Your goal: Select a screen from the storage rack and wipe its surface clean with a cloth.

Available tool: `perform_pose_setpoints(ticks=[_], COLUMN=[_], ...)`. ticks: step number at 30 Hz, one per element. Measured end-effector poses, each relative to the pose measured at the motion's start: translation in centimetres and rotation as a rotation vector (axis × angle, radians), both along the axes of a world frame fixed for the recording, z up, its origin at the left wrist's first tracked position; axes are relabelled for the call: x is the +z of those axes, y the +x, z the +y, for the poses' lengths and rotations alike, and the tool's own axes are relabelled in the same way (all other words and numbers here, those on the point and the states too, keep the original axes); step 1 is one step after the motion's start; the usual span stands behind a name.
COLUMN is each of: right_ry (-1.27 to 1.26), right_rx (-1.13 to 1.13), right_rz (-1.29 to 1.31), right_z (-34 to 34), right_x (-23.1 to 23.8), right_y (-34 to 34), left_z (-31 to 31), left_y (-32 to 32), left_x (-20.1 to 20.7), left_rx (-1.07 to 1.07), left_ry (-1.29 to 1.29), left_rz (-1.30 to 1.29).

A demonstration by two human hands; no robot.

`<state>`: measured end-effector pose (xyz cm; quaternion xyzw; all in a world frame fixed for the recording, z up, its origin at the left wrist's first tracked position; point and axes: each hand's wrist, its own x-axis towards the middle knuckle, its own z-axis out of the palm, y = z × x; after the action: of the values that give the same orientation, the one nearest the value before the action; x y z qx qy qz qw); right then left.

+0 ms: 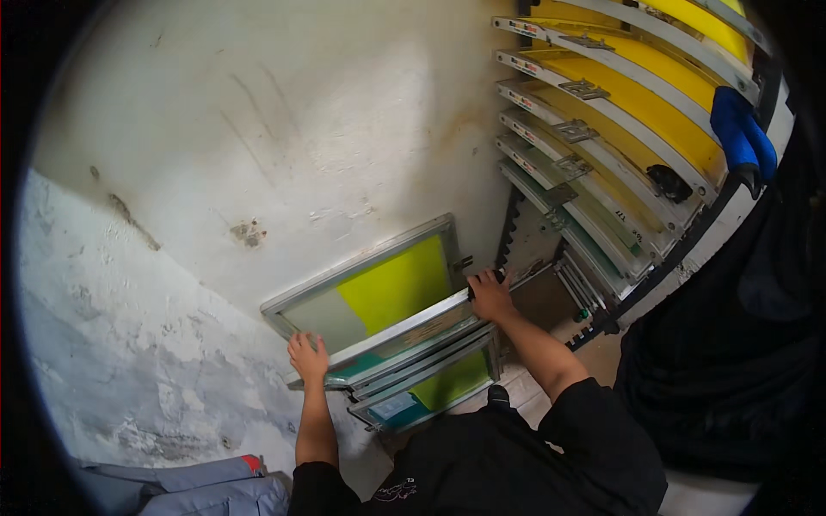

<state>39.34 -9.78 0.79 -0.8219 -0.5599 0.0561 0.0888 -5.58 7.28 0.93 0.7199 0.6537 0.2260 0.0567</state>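
Note:
A stack of metal-edged screen printing frames leans by the wall in front of me. My left hand [308, 357] grips the left end of one frame's pale top rail [404, 326], fingers over its edge. At the same rail's right end, my right hand [490, 296] is closed round the corner; a small black piece shows by its fingers. Behind this frame, against the wall, stands another screen frame with bright yellow-green mesh [400, 279]. Nearer to me are several more frames, the closest with green and blue mesh [447, 383]. The held frame's lower part is hidden.
A tall rack [594, 331] at the right holds several screens with yellow mesh [637, 82] in tiers. A blue thing [742, 133] hangs on its side. Black cloth [723, 344] lies at the right, grey cloth [215, 499] at the lower left. A rough wall [155, 344] bounds the left.

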Motion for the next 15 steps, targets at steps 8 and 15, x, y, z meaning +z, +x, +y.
perform_pose_setpoints(ticks=[8,15], right_ry=[-0.074,-0.102], right_rx=[-0.083,-0.102], right_rz=[-0.026,0.021], right_z=[0.8,1.6], right_x=[-0.4,-0.3], right_y=[-1.3,-1.8], left_z=[0.6,0.6], left_y=[-0.5,-0.2], left_x=[-1.8,-1.7], left_rx=[0.009,0.04], left_ry=[-0.081,-0.046], left_rz=[0.038,-0.024])
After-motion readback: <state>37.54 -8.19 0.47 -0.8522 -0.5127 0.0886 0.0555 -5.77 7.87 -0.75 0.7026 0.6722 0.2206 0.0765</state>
